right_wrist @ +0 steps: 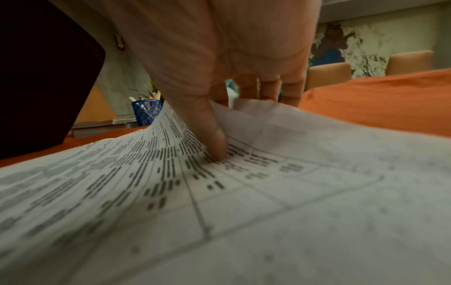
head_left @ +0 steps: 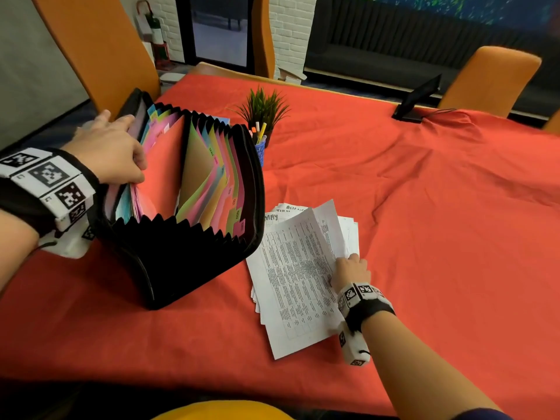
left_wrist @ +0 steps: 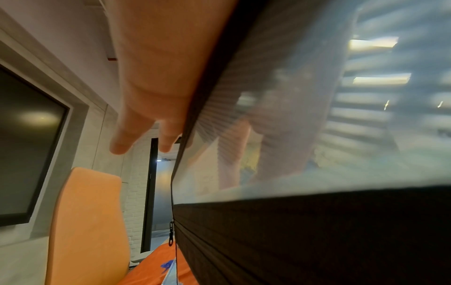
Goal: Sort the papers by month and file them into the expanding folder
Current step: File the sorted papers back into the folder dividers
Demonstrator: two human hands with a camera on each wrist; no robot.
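Note:
A black expanding folder [head_left: 188, 262] stands fanned open on the red tablecloth [head_left: 424, 207], its coloured tabbed dividers spread apart. My left hand [head_left: 109, 147] grips its left end: the thumb holds back the front dividers and the fingers lie along the outer wall. In the left wrist view that left hand [left_wrist: 156, 86] lies against the folder [left_wrist: 292, 231]. Right of the folder lies a stack of printed papers [head_left: 297, 283]. My right hand [head_left: 351, 268] pinches the top sheet's right edge, which curls upward. In the right wrist view the thumb [right_wrist: 214, 142] presses on the top sheet [right_wrist: 268, 212].
A small potted plant [head_left: 263, 107] and a blue pen cup [head_left: 260, 147] stand just behind the folder. A black stand [head_left: 418, 98] sits at the table's far edge. Orange chairs [head_left: 491, 80] surround the table. Bare cloth lies to the right and front.

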